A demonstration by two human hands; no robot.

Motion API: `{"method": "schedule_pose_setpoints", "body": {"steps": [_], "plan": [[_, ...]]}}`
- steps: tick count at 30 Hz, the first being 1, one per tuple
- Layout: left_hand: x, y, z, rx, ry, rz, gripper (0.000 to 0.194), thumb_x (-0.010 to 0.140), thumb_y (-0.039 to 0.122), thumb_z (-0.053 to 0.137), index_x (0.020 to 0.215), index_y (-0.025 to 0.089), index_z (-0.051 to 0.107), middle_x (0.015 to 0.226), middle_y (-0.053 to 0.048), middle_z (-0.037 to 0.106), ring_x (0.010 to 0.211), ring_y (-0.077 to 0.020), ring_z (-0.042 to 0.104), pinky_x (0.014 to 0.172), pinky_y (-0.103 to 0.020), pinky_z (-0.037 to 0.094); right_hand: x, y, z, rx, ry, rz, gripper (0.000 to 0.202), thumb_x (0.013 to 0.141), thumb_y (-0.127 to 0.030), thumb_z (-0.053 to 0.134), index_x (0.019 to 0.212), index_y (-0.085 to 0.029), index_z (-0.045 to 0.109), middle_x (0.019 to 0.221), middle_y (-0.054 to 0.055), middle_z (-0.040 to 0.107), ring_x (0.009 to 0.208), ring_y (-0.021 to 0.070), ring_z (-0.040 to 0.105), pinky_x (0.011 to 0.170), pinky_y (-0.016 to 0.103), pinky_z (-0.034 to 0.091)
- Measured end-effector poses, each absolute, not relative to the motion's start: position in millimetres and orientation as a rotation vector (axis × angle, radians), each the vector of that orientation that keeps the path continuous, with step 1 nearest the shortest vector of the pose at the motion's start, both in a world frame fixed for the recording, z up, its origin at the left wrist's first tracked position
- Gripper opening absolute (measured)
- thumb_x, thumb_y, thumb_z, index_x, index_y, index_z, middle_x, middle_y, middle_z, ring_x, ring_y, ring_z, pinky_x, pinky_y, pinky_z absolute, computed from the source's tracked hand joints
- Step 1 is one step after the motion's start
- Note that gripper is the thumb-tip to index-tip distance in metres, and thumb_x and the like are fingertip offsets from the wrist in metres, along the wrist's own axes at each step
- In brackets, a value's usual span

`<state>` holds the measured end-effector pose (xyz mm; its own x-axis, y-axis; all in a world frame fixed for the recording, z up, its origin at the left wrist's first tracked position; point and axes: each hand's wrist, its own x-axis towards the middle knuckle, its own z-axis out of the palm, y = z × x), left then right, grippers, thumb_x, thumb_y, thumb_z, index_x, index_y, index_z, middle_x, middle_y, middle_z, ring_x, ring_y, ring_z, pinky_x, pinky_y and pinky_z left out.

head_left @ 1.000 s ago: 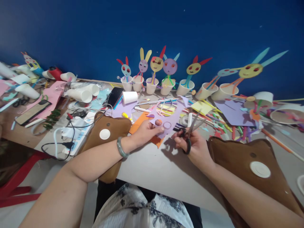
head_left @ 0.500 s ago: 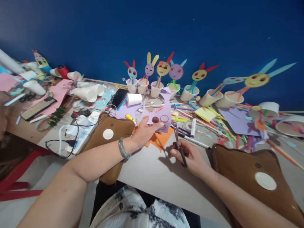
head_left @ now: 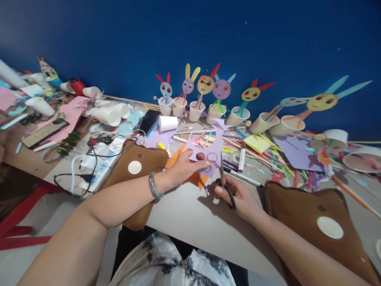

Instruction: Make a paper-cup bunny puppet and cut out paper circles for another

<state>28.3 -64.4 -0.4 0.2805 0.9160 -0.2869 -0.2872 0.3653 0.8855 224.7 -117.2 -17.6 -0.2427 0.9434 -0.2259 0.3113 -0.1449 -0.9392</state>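
My left hand (head_left: 185, 167) pinches a cut-out sheet of purple paper (head_left: 214, 143) by its lower left part, thumb on top. Circles are drawn on this sheet, one of them filled in dark. My right hand (head_left: 235, 194) grips a pair of black-handled scissors (head_left: 228, 194), fingers in the loops. The blades point up and lie at the right edge of the purple paper; whether they are biting into it I cannot tell. Under the left hand, orange paper (head_left: 199, 180) lies on the table.
White paper cups (head_left: 196, 112) holding paper rabbit-faced figures line the blue wall. Markers, straws and scraps cover the table's far half. Brown cushions (head_left: 300, 210) lie on both sides. A power strip (head_left: 104, 167) with cables is at left, near a phone (head_left: 149, 122).
The purple paper has shifted slightly right and down with my left hand, bringing its right edge against the scissor blades. The blades appear closer together.
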Motion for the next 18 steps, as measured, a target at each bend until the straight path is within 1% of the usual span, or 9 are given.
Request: {"method": "schedule_pose_setpoints", "body": {"steps": [3, 5, 8, 11, 18], "plan": [[27.5, -64.2, -1.8, 0.831, 0.925, 0.909, 0.059, 0.058, 0.037, 0.094, 0.078, 0.022, 0.040, 0.081, 0.005, 0.061, 0.075, -0.0128, 0.067, 0.070, -0.025, 0.051, 224.5, -118.0, -15.7, -1.443, -1.552, 1.405, 0.055, 0.077, -0.071, 0.073, 0.071, -0.023, 0.048, 0.064, 0.002, 0.065, 0.059, 0.0151, 0.057, 0.056, 0.029, 0.046], [26.9, -64.1, -1.9, 0.841, 0.927, 0.894, 0.059, 0.059, 0.038, 0.094, 0.078, 0.022, 0.040, 0.079, 0.005, 0.060, 0.073, -0.0125, 0.066, 0.068, -0.025, 0.051, 224.3, -118.3, -14.2, -1.454, -1.567, 1.390, 0.054, 0.077, -0.071, 0.073, 0.071, -0.023, 0.048, 0.062, 0.002, 0.065, 0.058, 0.0156, 0.057, 0.055, 0.029, 0.047], [26.6, -64.5, -0.1, 0.838, 0.933, 0.886, 0.056, 0.060, 0.034, 0.093, 0.077, 0.022, 0.041, 0.077, 0.006, 0.059, 0.072, -0.0122, 0.066, 0.069, -0.024, 0.052, 224.0, -118.1, -12.4, -1.477, -1.593, 1.365, 0.054, 0.078, -0.072, 0.071, 0.070, -0.023, 0.049, 0.061, 0.002, 0.066, 0.056, 0.0158, 0.056, 0.054, 0.029, 0.046], [26.8, -64.9, 1.9, 0.818, 0.926, 0.890, 0.057, 0.061, 0.031, 0.093, 0.076, 0.023, 0.039, 0.079, 0.006, 0.060, 0.071, -0.0117, 0.065, 0.068, -0.024, 0.053, 224.4, -117.6, -12.1, -1.481, -1.600, 1.351, 0.052, 0.078, -0.070, 0.071, 0.069, -0.024, 0.049, 0.060, 0.002, 0.065, 0.055, 0.0153, 0.054, 0.054, 0.029, 0.045], [25.6, -65.7, 4.6, 0.809, 0.922, 0.873, 0.058, 0.063, 0.030, 0.092, 0.078, 0.023, 0.037, 0.080, 0.006, 0.060, 0.067, -0.0096, 0.065, 0.067, -0.023, 0.053, 226.6, -117.1, -13.4, -1.483, -1.580, 1.372, 0.052, 0.078, -0.069, 0.071, 0.067, -0.024, 0.048, 0.057, 0.002, 0.061, 0.054, 0.0155, 0.052, 0.054, 0.029, 0.042]]}}
